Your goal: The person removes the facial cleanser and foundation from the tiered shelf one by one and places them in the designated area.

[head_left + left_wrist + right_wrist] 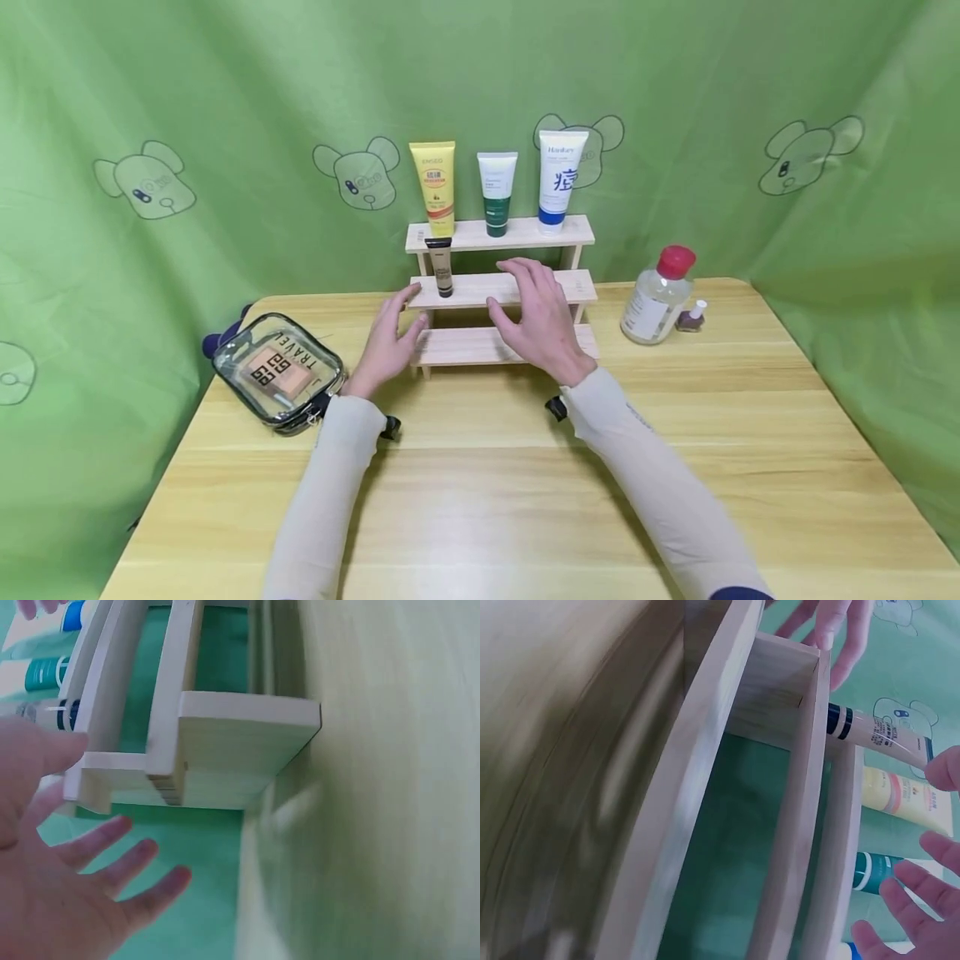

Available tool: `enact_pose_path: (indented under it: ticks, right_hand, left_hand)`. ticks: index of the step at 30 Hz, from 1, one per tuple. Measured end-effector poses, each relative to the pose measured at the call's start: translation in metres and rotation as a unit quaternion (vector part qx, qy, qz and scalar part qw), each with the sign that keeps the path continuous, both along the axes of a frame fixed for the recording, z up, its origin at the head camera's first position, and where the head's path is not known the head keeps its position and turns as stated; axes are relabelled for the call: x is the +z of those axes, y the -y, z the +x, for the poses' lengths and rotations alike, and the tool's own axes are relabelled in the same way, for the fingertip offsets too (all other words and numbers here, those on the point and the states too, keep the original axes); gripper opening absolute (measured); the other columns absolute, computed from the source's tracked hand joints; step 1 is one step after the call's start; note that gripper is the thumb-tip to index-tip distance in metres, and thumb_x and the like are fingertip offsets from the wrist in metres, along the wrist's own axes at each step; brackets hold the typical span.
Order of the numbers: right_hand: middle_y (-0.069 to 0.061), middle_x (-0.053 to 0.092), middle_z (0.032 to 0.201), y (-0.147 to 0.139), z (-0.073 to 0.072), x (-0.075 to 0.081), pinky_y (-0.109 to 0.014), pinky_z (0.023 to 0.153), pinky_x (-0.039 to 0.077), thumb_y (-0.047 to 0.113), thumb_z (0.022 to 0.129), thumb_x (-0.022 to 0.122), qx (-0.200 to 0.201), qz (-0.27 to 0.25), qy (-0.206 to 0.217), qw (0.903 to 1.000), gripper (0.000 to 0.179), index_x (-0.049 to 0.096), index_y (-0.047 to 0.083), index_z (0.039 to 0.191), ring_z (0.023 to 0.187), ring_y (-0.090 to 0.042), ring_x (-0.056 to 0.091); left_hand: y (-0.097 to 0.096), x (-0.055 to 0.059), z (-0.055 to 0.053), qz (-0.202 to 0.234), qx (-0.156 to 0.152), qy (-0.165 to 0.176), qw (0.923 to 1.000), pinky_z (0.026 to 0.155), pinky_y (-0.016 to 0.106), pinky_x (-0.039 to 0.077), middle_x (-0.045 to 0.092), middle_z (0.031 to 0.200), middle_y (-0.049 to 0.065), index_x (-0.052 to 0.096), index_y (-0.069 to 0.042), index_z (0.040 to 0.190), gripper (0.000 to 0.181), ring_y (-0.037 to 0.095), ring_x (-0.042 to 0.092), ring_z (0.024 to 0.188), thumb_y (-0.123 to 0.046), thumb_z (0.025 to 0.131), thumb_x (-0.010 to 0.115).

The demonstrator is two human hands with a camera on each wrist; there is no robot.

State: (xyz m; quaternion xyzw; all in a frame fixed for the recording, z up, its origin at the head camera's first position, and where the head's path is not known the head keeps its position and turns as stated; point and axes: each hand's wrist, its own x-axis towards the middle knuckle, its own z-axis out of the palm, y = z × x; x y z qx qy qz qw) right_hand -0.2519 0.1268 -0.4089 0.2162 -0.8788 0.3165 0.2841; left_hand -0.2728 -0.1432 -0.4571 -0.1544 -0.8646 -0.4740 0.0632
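A three-step wooden display rack (504, 345) stands toward the back of the table. My left hand (388, 342) is at the rack's left end, fingers spread and thumb right by the middle step in the left wrist view. Next to it, a small beige tube with black ends (442, 265) stands upright on that step. My right hand (542, 321) hovers over the right part of the lower steps, fingers loosely bent and holding nothing. Along the top step stand a yellow tube (437, 187), a white-and-green tube (497, 190) and a white-and-blue tube (559, 177).
A clear zip pouch (243, 371) with a pink compact inside lies left of the rack, a dark purple object (212, 344) behind it. To the right stand a clear bottle with a red cap (651, 306) and a nail polish bottle (691, 319). Green curtain (480, 75) hangs behind.
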Motion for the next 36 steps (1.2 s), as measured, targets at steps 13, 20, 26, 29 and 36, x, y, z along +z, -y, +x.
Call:
enact_pose_path:
  ticks: [13, 20, 26, 29, 36]
  right_hand:
    - [-0.017, 0.062, 0.146, 0.031, -0.020, 0.007, -0.050, 0.118, 0.051, 0.019, 0.103, 0.070, 0.051, -0.062, 0.057, 0.9952, 0.048, 0.060, 0.004, 0.147, 0.136, -0.034, 0.059]
    - [-0.016, 0.062, 0.145, 0.046, -0.035, 0.007, -0.048, 0.114, 0.053, 0.017, 0.103, 0.070, 0.048, -0.107, 0.101, 0.9880, 0.045, 0.061, 0.005, 0.145, 0.132, -0.036, 0.062]
    - [-0.018, 0.063, 0.146, 0.056, -0.044, 0.011, -0.047, 0.109, 0.059, 0.015, 0.104, 0.071, 0.099, -0.214, 0.177, 0.9556, 0.045, 0.059, 0.005, 0.146, 0.132, -0.031, 0.062]
    - [-0.017, 0.064, 0.145, 0.059, -0.049, 0.010, -0.043, 0.111, 0.059, 0.013, 0.104, 0.073, 0.121, -0.263, 0.220, 0.9316, 0.046, 0.058, 0.006, 0.147, 0.133, -0.029, 0.063]
    - [-0.020, 0.066, 0.142, 0.068, -0.055, 0.005, -0.043, 0.115, 0.058, 0.013, 0.106, 0.070, 0.139, -0.275, 0.248, 0.9186, 0.046, 0.057, 0.003, 0.150, 0.133, -0.032, 0.065]
  left_hand:
    - [0.000, -0.016, -0.011, 0.175, -0.019, 0.066, 0.9821, 0.114, 0.057, 0.056, 0.050, 0.164, 0.019, 0.047, -0.022, 0.160, 0.050, 0.051, 0.060, 0.138, -0.008, 0.112, 0.054]
    - [-0.003, -0.025, -0.012, 0.209, -0.020, 0.072, 0.9750, 0.110, 0.053, 0.056, 0.050, 0.165, 0.019, 0.043, -0.019, 0.157, 0.046, 0.052, 0.061, 0.135, -0.008, 0.113, 0.052]
    - [-0.004, -0.027, -0.013, 0.223, -0.015, 0.064, 0.9726, 0.116, 0.061, 0.052, 0.053, 0.162, 0.020, 0.043, -0.017, 0.153, 0.043, 0.050, 0.060, 0.138, -0.007, 0.113, 0.053]
    - [-0.004, -0.028, -0.013, 0.221, -0.014, 0.067, 0.9728, 0.117, 0.061, 0.051, 0.053, 0.162, 0.019, 0.043, -0.019, 0.153, 0.042, 0.048, 0.060, 0.139, -0.008, 0.113, 0.052]
    - [-0.004, -0.028, -0.009, 0.224, -0.004, 0.080, 0.9712, 0.119, 0.062, 0.050, 0.058, 0.156, 0.019, 0.043, -0.021, 0.152, 0.043, 0.048, 0.059, 0.141, -0.009, 0.113, 0.054]
